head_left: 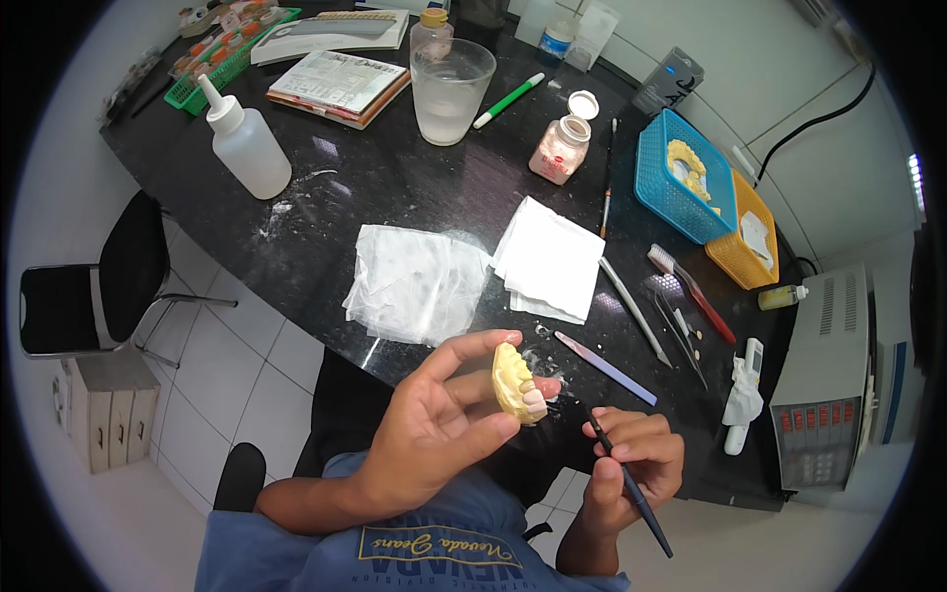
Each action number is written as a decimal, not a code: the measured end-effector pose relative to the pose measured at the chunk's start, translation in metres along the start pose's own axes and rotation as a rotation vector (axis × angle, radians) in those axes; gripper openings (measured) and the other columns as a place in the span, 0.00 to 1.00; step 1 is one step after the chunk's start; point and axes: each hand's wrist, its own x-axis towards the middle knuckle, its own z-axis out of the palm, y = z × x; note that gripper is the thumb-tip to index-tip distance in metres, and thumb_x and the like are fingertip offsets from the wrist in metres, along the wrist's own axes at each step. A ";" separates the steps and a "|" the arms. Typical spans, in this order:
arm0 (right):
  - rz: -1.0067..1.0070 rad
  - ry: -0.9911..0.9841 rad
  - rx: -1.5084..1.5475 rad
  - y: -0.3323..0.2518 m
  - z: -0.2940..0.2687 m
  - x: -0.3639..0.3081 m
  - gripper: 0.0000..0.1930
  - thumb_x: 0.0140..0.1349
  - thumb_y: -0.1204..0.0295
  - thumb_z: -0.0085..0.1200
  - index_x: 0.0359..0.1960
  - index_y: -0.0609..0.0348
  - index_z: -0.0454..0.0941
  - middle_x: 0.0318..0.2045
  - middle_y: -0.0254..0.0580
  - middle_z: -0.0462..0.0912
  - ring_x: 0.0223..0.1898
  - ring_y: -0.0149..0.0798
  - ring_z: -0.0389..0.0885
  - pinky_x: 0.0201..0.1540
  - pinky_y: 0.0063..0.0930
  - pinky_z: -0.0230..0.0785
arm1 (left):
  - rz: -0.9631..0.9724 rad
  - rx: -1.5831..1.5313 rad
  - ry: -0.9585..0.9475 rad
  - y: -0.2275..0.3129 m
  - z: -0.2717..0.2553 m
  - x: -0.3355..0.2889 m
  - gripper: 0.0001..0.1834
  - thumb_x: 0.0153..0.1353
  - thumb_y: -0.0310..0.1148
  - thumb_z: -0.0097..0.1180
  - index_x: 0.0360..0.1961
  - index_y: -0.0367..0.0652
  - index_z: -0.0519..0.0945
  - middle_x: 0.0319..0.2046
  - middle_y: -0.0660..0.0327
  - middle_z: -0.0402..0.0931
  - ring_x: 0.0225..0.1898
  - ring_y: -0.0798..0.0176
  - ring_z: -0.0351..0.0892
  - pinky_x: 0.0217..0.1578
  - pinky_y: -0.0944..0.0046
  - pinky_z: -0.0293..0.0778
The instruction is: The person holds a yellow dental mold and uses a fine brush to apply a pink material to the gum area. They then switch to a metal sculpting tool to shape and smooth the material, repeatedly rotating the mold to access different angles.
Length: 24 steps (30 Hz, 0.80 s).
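My left hand [439,409] grips a yellow dental cast [510,380] between thumb and fingers, just above the table's near edge. Several pale pink-white teeth [533,402] sit on the cast's right side. In my right hand [636,459] is a slim black pen-like tool [631,485], pinched between thumb and fingers. Its upper end points toward the cast but stays apart from it. Beyond my hands lie a crumpled white sheet [414,286] and a folded white cloth or paper [547,261]. A lilac file-like strip [607,368] rests to the right of the cast.
On the dark table [395,187] stand a squeeze bottle [249,148], a cup of cloudy liquid [452,94] and an uncapped powder jar [560,150]. Right of these are a blue basket [681,212] holding casts, a red toothbrush [700,301], tweezers [681,340] and a grey machine [819,395].
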 end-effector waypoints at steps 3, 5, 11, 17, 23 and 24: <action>0.051 0.026 0.134 -0.002 0.011 0.005 0.12 0.58 0.73 0.63 0.36 0.61 0.71 0.27 0.44 0.77 0.38 0.47 0.84 0.51 0.46 0.76 | 0.013 0.003 0.002 -0.003 0.001 -0.001 0.36 0.62 0.20 0.56 0.68 0.33 0.53 0.54 0.42 0.75 0.59 0.55 0.75 0.64 0.55 0.67; 0.049 -0.020 0.210 0.000 0.012 0.011 0.11 0.59 0.75 0.62 0.37 0.62 0.70 0.28 0.45 0.78 0.42 0.50 0.84 0.52 0.46 0.76 | 0.007 0.002 -0.005 -0.001 0.002 -0.001 0.37 0.62 0.18 0.56 0.69 0.34 0.53 0.54 0.43 0.75 0.59 0.55 0.75 0.64 0.56 0.68; 0.152 -0.037 0.368 -0.004 0.021 0.012 0.09 0.60 0.78 0.59 0.37 0.61 0.71 0.30 0.48 0.79 0.46 0.53 0.84 0.55 0.47 0.75 | -0.008 0.024 -0.003 -0.001 0.002 -0.003 0.37 0.61 0.19 0.58 0.69 0.35 0.53 0.54 0.44 0.76 0.58 0.56 0.76 0.63 0.58 0.69; 0.121 -0.083 0.315 0.001 0.018 0.013 0.08 0.59 0.79 0.59 0.36 0.61 0.71 0.28 0.47 0.80 0.47 0.51 0.84 0.58 0.49 0.73 | 0.002 0.045 -0.017 -0.002 0.001 -0.003 0.37 0.62 0.20 0.58 0.69 0.34 0.54 0.54 0.45 0.76 0.57 0.57 0.77 0.62 0.59 0.70; 0.138 -0.095 0.326 0.002 0.017 0.013 0.08 0.59 0.79 0.60 0.36 0.61 0.72 0.27 0.46 0.80 0.46 0.51 0.85 0.58 0.51 0.72 | 0.011 0.036 -0.031 -0.004 0.000 -0.002 0.38 0.62 0.21 0.58 0.70 0.35 0.53 0.54 0.45 0.76 0.56 0.57 0.78 0.62 0.59 0.70; 0.139 -0.095 0.325 0.002 0.017 0.013 0.08 0.59 0.79 0.60 0.36 0.61 0.72 0.27 0.45 0.80 0.46 0.51 0.85 0.58 0.51 0.72 | 0.009 0.037 -0.033 -0.004 0.000 -0.002 0.38 0.62 0.21 0.58 0.70 0.35 0.53 0.54 0.45 0.75 0.56 0.57 0.78 0.62 0.59 0.69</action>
